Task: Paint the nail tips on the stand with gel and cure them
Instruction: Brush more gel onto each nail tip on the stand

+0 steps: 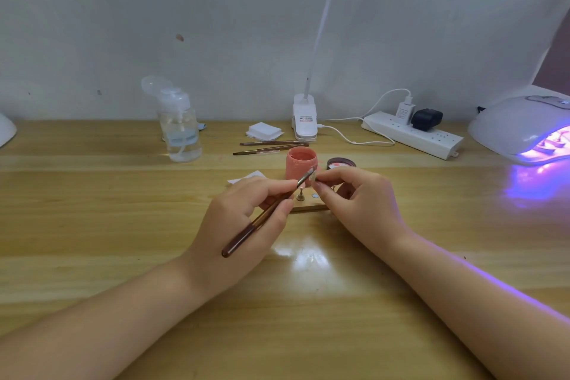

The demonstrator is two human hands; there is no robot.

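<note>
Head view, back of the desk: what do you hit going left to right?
Clear plastic pump bottle → stack of white square pads → white clip-base desk lamp → white power strip → white curing lamp glowing purple.

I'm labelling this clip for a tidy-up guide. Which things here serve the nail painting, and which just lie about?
In use: brush in left hand; nail tip in right hand; pink gel jar; stand; lit curing lamp.

Lying about: pump bottle; spare brushes; power strip.
</note>
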